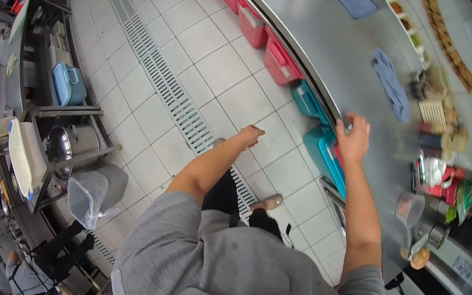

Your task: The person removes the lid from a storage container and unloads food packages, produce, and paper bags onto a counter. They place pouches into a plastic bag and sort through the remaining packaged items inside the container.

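My left hand [248,136] hangs in front of me over the tiled floor. Its fingers are loosely bent, the index reaching forward, and nothing shows in it. My right hand [355,141] is at the edge of the steel counter [333,58], thumb and fingers curled around a small greyish thing that I cannot make out. Beneath that hand, teal bins [327,151] stand under the counter. Farther along the same row are red bins [281,63]. On the counter beyond the hand lies a blue cloth [391,85].
A slotted drain [157,67] crosses the floor. At left stand a lined bin [97,188], racks with a blue container [68,85] and a steel pot [76,146]. Another person [34,273] is at lower left. A clear tub [409,209] sits on the right counter.
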A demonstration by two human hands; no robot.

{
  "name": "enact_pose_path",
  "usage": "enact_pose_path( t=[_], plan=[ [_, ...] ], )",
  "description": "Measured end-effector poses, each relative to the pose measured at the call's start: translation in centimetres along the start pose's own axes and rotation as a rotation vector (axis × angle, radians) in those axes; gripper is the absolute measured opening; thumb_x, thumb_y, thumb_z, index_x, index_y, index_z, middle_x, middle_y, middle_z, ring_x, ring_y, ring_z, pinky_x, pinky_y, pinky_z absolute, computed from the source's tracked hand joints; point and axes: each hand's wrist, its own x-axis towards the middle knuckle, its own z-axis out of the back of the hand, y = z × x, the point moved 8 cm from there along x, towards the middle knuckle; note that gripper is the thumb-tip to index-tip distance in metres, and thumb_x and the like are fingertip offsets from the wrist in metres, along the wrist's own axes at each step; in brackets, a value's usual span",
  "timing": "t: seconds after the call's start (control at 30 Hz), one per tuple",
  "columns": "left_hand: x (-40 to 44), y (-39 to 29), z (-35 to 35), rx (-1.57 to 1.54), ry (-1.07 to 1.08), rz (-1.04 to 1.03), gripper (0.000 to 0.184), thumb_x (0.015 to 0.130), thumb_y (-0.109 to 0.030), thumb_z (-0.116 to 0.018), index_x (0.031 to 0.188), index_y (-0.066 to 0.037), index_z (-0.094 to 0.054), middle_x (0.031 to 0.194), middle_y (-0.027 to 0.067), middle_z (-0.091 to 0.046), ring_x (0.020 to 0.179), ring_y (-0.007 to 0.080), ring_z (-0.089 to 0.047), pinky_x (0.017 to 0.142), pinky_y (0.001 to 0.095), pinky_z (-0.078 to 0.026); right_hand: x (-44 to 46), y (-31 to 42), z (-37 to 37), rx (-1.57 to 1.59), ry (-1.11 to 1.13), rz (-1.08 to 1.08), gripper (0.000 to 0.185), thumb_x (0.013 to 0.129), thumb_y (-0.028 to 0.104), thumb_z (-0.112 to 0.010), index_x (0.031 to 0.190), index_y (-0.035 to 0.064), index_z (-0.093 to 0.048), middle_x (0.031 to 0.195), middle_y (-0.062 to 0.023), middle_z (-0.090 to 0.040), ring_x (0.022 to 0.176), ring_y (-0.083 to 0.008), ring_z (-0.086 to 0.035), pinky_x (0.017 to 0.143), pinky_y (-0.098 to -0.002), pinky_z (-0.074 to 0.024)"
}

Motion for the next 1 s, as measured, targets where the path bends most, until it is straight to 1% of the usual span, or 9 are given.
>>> enact_pose_path(
  t=[0.07,0.1,0.27,0.4,0.47,0.6,0.87,0.97,1.0],
  plan=[
    [1.4,2.2,-4.5,0.074,0.061,0.012,0.072,0.081,-0.036,-0.077,0.142,-0.006,-0.051,0.138,0.0237,-0.051,0.127,0.0307,-0.055,0.098,0.0434,-0.05,-4.3,5.0,4.9,-0.23,-0.468,0.23,0.101,0.071,0.035,-0.084,0.155,0.0235,-0.029,0.159,-0.0103,-0.03,0.148,-0.033,-0.025,0.115,-0.0544,-0.0274],
    [6.4,-2.8,9.2,0.113,-0.015,-0.044,0.077,0.08,-0.036,-0.078,0.144,-0.005,-0.048,0.14,0.0244,-0.048,0.13,0.0333,-0.051,0.102,0.0437,-0.047,5.0,17.2,-1.1,-0.175,-0.412,0.241,0.101,0.071,0.035,-0.084,0.155,0.0235,-0.029,0.159,-0.0103,-0.03,0.148,-0.033,-0.025,0.115,-0.0544,-0.0274],
    [11.8,-16.8,2.6,-0.043,-0.073,-0.332,0.102,0.075,-0.037,-0.081,0.158,-0.017,-0.026,0.159,0.0203,-0.026,0.15,0.0396,-0.017,0.12,0.051,-0.02,12.6,23.2,1.0,-0.547,-0.628,0.161,0.106,0.066,0.033,-0.088,0.154,0.0209,-0.031,0.158,-0.0115,-0.033,0.143,-0.0343,-0.033,0.114,-0.0513,-0.0283],
    [19.5,-20.7,-1.7,-0.563,0.073,-0.265,0.084,0.078,-0.027,-0.076,0.152,-0.018,-0.037,0.148,0.014,-0.043,0.144,0.0325,-0.03,0.116,0.0503,-0.026,14.2,23.9,0.1,-0.542,-0.666,0.211,0.106,0.065,0.026,-0.088,0.154,0.0192,-0.031,0.158,-0.0105,-0.033,0.143,-0.0326,-0.034,0.114,-0.0508,-0.0285],
    [19.5,-23.8,-2.4,-0.836,0.207,-0.186,0.059,0.079,-0.013,-0.067,0.135,-0.019,-0.048,0.131,0.0042,-0.056,0.128,0.0223,-0.046,0.108,0.0464,-0.033,14.4,24.1,0.1,-0.552,-0.679,0.215,0.105,0.065,0.025,-0.087,0.154,0.0187,-0.032,0.158,-0.0106,-0.034,0.142,-0.0326,-0.035,0.114,-0.05,-0.0288],
    [23.2,-22.9,-2.2,-0.914,0.361,-0.197,0.044,0.077,-0.002,-0.06,0.117,-0.019,-0.051,0.111,-0.0024,-0.062,0.107,0.0162,-0.058,0.098,0.0392,-0.04,14.4,24.2,-0.3,-0.554,-0.708,0.247,0.097,0.064,0.018,-0.08,0.152,0.0168,-0.037,0.155,-0.0116,-0.038,0.14,-0.0346,-0.038,0.112,-0.0494,-0.0312],
    [20.9,-19.4,1.7,-0.849,0.352,-0.23,0.042,0.076,-0.002,-0.064,0.112,-0.019,-0.052,0.111,-0.0037,-0.062,0.107,0.0143,-0.056,0.092,0.0371,-0.043,14.1,24.4,-0.9,-0.567,-0.737,0.281,0.094,0.064,0.017,-0.078,0.15,0.0164,-0.04,0.153,-0.0101,-0.041,0.138,-0.0343,-0.041,0.109,-0.0492,-0.0355],
    [17.3,-15.3,5.8,-0.879,0.244,-0.212,0.041,0.081,-0.017,-0.072,0.117,-0.019,-0.052,0.115,-0.0023,-0.061,0.108,0.0161,-0.054,0.095,0.0404,-0.04,14.0,24.3,-0.9,-0.573,-0.749,0.274,0.092,0.066,0.021,-0.08,0.149,0.0178,-0.041,0.153,-0.0082,-0.042,0.137,-0.0334,-0.042,0.108,-0.0486,-0.0371],
    [15.8,-13.6,7.6,-0.882,0.152,-0.198,0.045,0.083,-0.034,-0.072,0.121,-0.019,-0.052,0.115,-0.0013,-0.061,0.106,0.0167,-0.053,0.094,0.0408,-0.038,13.8,24.3,-0.9,-0.579,-0.763,0.286,0.093,0.066,0.023,-0.081,0.149,0.0177,-0.041,0.153,-0.0078,-0.043,0.137,-0.0327,-0.042,0.108,-0.0485,-0.0372]
  ],
)
